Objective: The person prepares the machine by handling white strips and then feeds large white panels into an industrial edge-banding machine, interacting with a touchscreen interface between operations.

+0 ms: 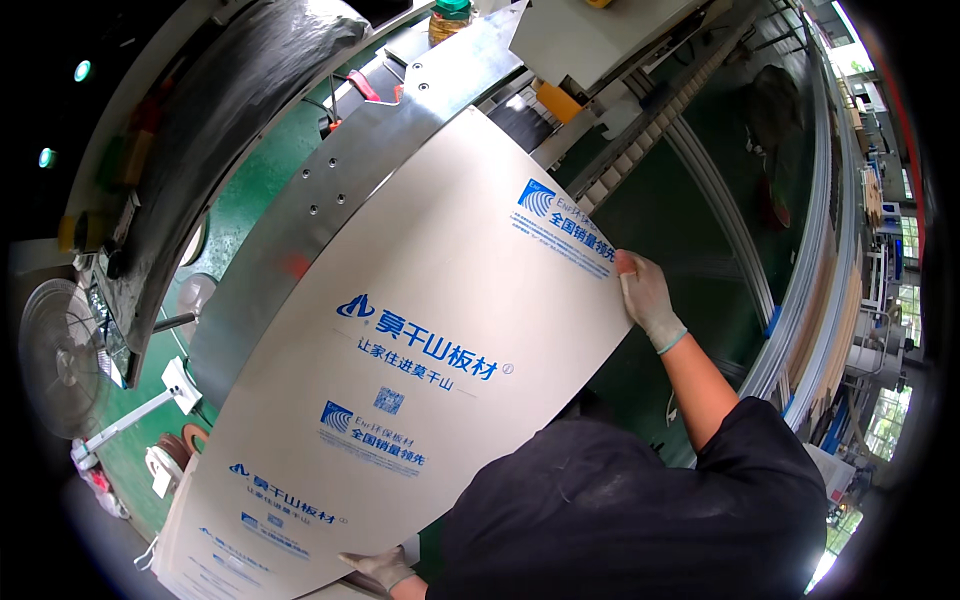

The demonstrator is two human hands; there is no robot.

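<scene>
A large white panel [430, 260] with blue printing spreads across the middle of the view, its far edge along a grey metal plate [400, 125]. My right hand [648, 300], in a pale glove with bare-looking fingertips, is closed on the panel's right edge, thumb over the top and the other fingers mostly hidden beneath. At the lower edge of the view, my gloved left hand [380, 568] grips the panel's near edge, its fingers partly hidden. Layered edges show at the panel's lower left corner, where I cannot tell whether more sheets lie under it.
Bolt heads stud the metal plate, and a red light spot falls on it. A dark covered machine part [250, 90] rises at the upper left. Beyond the panel's right end are a yellow block [562, 102] and a ribbed track [640, 145]. Metal rails [725, 215] curve down the right side.
</scene>
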